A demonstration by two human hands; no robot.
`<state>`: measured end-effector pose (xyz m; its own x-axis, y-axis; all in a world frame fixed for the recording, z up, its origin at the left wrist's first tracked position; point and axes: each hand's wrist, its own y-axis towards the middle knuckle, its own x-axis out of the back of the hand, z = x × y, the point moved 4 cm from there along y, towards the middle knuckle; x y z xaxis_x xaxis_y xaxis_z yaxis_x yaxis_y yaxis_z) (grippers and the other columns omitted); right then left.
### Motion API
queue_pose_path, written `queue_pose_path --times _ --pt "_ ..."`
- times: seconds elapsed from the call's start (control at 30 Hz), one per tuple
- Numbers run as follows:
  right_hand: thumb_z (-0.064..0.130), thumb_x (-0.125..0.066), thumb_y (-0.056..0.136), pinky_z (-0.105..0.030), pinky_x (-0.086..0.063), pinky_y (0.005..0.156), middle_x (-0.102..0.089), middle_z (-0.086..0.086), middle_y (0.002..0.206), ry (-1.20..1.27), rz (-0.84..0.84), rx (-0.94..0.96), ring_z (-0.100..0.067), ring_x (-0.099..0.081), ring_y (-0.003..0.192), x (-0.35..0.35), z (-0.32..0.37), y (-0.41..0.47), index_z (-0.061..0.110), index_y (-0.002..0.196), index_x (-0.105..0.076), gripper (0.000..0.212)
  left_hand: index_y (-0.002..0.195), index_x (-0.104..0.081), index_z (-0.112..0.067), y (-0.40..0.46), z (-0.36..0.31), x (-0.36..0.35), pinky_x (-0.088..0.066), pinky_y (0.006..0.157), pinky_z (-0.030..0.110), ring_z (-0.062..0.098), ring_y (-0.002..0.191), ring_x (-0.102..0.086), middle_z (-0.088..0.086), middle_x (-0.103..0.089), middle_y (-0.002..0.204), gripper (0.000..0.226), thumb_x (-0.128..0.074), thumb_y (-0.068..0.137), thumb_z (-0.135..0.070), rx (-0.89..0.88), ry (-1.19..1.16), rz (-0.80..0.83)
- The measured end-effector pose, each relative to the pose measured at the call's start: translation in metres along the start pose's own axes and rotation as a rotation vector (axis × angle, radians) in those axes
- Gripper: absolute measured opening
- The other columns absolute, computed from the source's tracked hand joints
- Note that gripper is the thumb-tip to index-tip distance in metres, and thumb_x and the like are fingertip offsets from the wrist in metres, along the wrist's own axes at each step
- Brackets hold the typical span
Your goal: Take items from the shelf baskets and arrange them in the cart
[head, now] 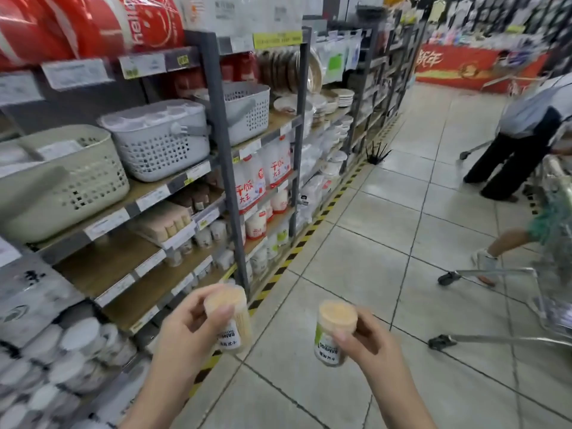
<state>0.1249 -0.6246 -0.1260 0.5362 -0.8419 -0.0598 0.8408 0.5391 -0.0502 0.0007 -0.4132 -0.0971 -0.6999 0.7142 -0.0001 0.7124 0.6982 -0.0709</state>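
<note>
Hands (188, 329) (368, 339) each grip a toothpick jar (230, 317) (332, 331); cart (554, 274) right, another shopper (526, 131) beyond.

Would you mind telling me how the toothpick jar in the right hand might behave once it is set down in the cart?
The jar looks rigid and probably light: the right hand holds it with just its fingers. Being a smooth cylinder, it would likely roll if laid sideways.

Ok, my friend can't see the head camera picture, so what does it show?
Two hands each hold a small clear jar of toothpicks over a tiled shop floor: left hand with one jar, right hand with the other jar. Shelves with baskets stand left; a cart waits right.
</note>
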Motion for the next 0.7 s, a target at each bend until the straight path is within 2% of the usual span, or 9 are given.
queue_pose_path --times 0.1,0.17,0.23,0.3,0.37,0.43,0.5,0.6,0.7 --pt "0.049 -0.074 0.053 -0.015 -0.051 0.071 -0.073 0.007 0.098 0.004 -0.069 -0.021 -0.005 -0.068 0.091 0.021 -0.001 0.045 0.034 0.096 -0.073 0.045 0.095 -0.071 -0.027 0.052 -0.01 -0.032 -0.05 0.068 0.022 0.01 0.081 -0.067 -0.007 -0.072 0.09 0.031 -0.08 0.068 -0.04 -0.022 0.036 0.055" --pt "0.05 -0.074 0.053 -0.017 -0.053 0.073 -0.073 0.005 0.1 0.015 -0.11 -0.04 -0.007 -0.068 0.093 0.036 -0.003 0.075 0.031 0.097 -0.074 0.048 0.092 -0.072 -0.031 0.083 -0.013 -0.054 -0.05 0.069 0.023 0.007 0.081 -0.067 -0.009 -0.072 0.091 0.037 -0.076 0.062 -0.053 -0.021 0.028 0.09" --pt "0.048 -0.076 0.055 -0.02 -0.055 0.076 -0.074 0.003 0.1 0.027 -0.118 -0.051 -0.009 -0.069 0.094 0.049 -0.005 0.109 0.032 0.097 -0.074 0.044 0.095 -0.071 -0.03 0.113 -0.013 -0.074 -0.049 0.066 0.022 0.006 0.077 -0.067 -0.006 -0.072 0.09 0.051 -0.069 0.053 -0.059 -0.003 0.022 0.094" --pt "0.037 -0.082 0.061 -0.022 -0.056 0.079 -0.074 0.002 0.099 0.032 -0.107 -0.059 -0.011 -0.069 0.094 0.059 -0.007 0.148 0.036 0.097 -0.073 0.036 0.098 -0.07 -0.027 0.145 -0.013 -0.092 -0.049 0.06 0.02 0.005 0.071 -0.066 -0.006 -0.072 0.088 0.058 -0.069 0.051 -0.06 0.001 0.013 0.089" --pt "0.034 -0.083 0.063 -0.027 -0.056 0.08 -0.074 0.001 0.098 0.031 -0.077 -0.064 -0.013 -0.069 0.094 0.066 -0.007 0.192 0.038 0.096 -0.073 0.035 0.099 -0.07 -0.026 0.176 -0.015 -0.107 -0.05 0.061 0.017 0.005 0.078 -0.067 -0.008 -0.072 0.092 0.054 -0.071 0.055 -0.058 -0.023 0.036 0.068" --pt "0.034 -0.078 0.066 -0.027 -0.054 0.079 -0.074 0.002 0.099 0.036 -0.025 -0.073 -0.014 -0.068 0.095 0.071 -0.004 0.238 0.037 0.096 -0.073 0.03 0.099 -0.069 -0.025 0.205 -0.018 -0.118 -0.05 0.061 0.014 0.006 0.082 -0.067 -0.009 -0.072 0.092 0.043 -0.082 0.064 -0.046 -0.029 0.026 0.021" --pt "0.032 -0.083 0.067 -0.022 -0.054 0.075 -0.073 0.006 0.1 0.03 0.05 -0.083 -0.009 -0.068 0.095 0.073 0.003 0.286 0.036 0.095 -0.074 0.029 0.1 -0.069 -0.023 0.237 -0.021 -0.126 -0.051 0.061 0.016 0.01 0.082 -0.068 -0.009 -0.073 0.09 0.036 -0.072 0.067 -0.039 -0.008 -0.013 -0.067" --pt "0.035 -0.071 0.066 -0.015 -0.052 0.07 -0.073 0.012 0.101 0.009 0.148 -0.099 -0.003 -0.067 0.094 0.075 0.015 0.347 0.033 0.098 -0.072 0.032 0.1 -0.068 -0.025 0.273 -0.028 -0.129 -0.05 0.059 0.013 0.004 0.078 -0.067 -0.012 -0.072 0.089 0.033 -0.063 0.07 -0.038 0.009 -0.03 -0.221" --pt "0.036 -0.07 0.067 -0.009 -0.049 0.067 -0.072 0.015 0.099 -0.013 0.262 -0.075 0.0 -0.066 0.092 0.073 0.034 0.413 0.034 0.097 -0.072 0.03 0.101 -0.068 -0.026 0.311 -0.031 -0.139 -0.048 0.065 0.023 0.006 0.079 -0.067 -0.01 -0.073 0.09 0.035 -0.063 0.069 -0.039 0.008 -0.057 -0.349"
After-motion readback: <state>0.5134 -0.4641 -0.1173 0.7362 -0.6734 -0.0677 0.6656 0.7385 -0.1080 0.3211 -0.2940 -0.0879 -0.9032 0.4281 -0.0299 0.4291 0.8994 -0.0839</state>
